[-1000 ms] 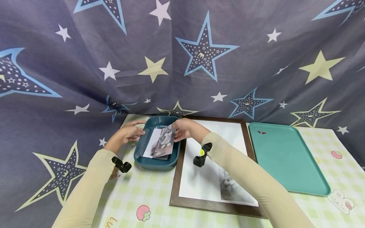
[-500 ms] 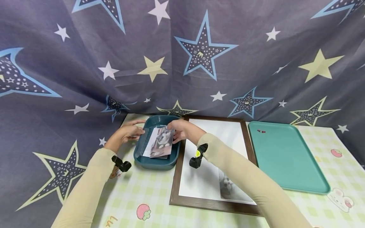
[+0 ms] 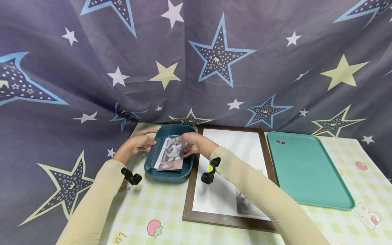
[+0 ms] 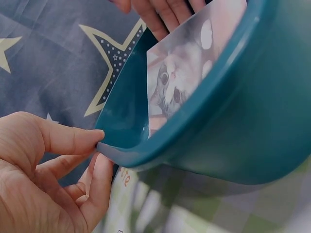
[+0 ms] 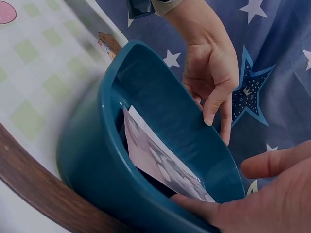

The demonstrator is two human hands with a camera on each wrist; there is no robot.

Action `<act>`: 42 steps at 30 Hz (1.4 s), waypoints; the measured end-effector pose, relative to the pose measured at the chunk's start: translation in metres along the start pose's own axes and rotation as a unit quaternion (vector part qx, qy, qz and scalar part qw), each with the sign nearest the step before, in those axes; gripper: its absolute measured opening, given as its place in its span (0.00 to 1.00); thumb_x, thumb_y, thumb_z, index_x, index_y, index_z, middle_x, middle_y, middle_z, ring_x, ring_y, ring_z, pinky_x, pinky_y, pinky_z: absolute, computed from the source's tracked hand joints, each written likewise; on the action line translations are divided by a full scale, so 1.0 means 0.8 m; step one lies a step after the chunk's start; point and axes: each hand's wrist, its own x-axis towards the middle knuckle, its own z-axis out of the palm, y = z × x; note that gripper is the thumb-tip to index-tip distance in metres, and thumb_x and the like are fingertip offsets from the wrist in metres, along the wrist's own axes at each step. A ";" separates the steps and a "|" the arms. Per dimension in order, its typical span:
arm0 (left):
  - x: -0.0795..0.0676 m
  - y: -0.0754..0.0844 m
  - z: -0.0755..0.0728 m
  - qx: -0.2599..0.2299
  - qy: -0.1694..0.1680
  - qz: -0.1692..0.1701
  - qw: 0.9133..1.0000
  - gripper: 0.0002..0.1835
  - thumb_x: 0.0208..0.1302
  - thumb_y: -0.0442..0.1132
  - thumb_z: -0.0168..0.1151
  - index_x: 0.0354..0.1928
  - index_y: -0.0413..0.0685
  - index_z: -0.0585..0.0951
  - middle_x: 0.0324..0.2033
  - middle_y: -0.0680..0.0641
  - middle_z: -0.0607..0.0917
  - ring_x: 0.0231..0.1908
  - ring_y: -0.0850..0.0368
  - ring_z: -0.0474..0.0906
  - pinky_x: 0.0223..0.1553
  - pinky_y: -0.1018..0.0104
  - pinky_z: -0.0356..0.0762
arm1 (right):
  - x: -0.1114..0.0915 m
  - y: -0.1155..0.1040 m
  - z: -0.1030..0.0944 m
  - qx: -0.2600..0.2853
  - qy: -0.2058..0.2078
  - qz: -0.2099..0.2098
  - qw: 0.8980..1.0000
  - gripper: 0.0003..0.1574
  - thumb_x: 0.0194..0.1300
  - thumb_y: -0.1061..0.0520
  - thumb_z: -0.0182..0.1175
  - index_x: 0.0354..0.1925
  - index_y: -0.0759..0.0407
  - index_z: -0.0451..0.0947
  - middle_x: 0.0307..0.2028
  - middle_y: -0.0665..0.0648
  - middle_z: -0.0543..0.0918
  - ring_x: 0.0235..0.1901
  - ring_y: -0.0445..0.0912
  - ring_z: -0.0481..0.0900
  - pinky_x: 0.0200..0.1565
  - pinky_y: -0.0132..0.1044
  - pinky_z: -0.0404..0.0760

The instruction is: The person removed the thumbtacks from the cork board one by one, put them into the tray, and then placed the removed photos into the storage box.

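The left hand (image 3: 142, 142) pinches the left rim of a dark blue basin (image 4: 214, 131) between thumb and fingers. Inside the basin, a printed cat photo (image 3: 172, 154) lies slightly askew over white-edged paper. The right hand (image 3: 194, 143) reaches over the basin's right rim to the photo's upper right corner. In the right wrist view one fingertip (image 5: 192, 203) touches the photo's edge, and another digit stands well apart from it. Several straight fingers show beside the photo in the left wrist view.
A brown wooden frame (image 3: 190, 200) with a white panel (image 3: 211, 200) lies right of the basin. On it, a grey photo piece (image 3: 243, 204) is partly covered by the right sleeve. Farther right is a green tray (image 3: 309, 170) with small red pins (image 3: 280, 142). A starry curtain (image 3: 208, 95) hangs behind.
The right hand has moved slightly left and down with the photo. The photo has turned more upright and now lies over the paper in the basin. The left hand has stayed at the rim.
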 end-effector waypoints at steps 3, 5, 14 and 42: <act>0.001 -0.002 0.001 -0.001 -0.001 -0.001 1.000 0.39 0.69 0.32 0.61 0.79 0.53 0.60 0.65 0.36 0.74 0.31 0.69 0.81 0.35 0.73 0.80 | 0.003 0.003 0.001 -0.001 -0.002 0.002 1.000 0.43 0.73 0.65 0.45 0.81 0.61 0.43 0.78 0.77 0.47 0.78 0.69 0.48 0.75 0.63 0.58; 0.001 -0.004 0.001 -0.001 -0.002 -0.002 1.000 0.39 0.69 0.32 0.61 0.79 0.53 0.60 0.66 0.35 0.73 0.29 0.69 0.80 0.35 0.73 0.80 | 0.004 0.004 0.001 -0.002 -0.001 0.004 1.000 0.43 0.73 0.65 0.45 0.81 0.62 0.43 0.78 0.77 0.47 0.78 0.69 0.48 0.75 0.63 0.58; 0.000 -0.005 0.003 -0.002 -0.003 -0.003 1.000 0.39 0.70 0.33 0.61 0.80 0.54 0.59 0.69 0.35 0.70 0.27 0.70 0.78 0.35 0.74 0.79 | 0.007 0.004 0.001 -0.008 0.010 0.008 1.000 0.45 0.73 0.64 0.46 0.81 0.61 0.41 0.79 0.77 0.42 0.79 0.68 0.41 0.74 0.64 0.57; -0.001 0.001 -0.002 0.001 -0.005 -0.006 1.000 0.39 0.70 0.33 0.61 0.80 0.55 0.59 0.70 0.35 0.69 0.32 0.67 0.79 0.36 0.72 0.80 | 0.014 -0.003 0.002 -0.040 0.011 0.021 0.999 0.50 0.75 0.60 0.50 0.82 0.58 0.34 0.78 0.79 0.43 0.77 0.73 0.46 0.72 0.67 0.60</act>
